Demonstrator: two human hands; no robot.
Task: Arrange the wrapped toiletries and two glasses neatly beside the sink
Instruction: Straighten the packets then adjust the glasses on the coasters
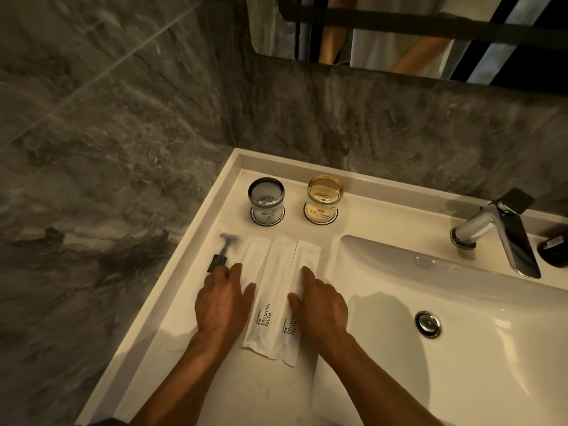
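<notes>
Three long white wrapped packets lie side by side on the white counter left of the basin: a left packet, a middle packet printed "BRUSHING TEETH", and a right packet. A wrapped razor lies at the far left. My left hand rests flat on the left packet, fingertips near the razor. My right hand lies flat on the right packet. Behind them, a grey glass and an amber glass stand upside down on round coasters.
The basin with its metal drain fills the right side. A chrome faucet stands at the back right, next to a dark bottle. Grey marble walls enclose the counter on the left and back, with a mirror above.
</notes>
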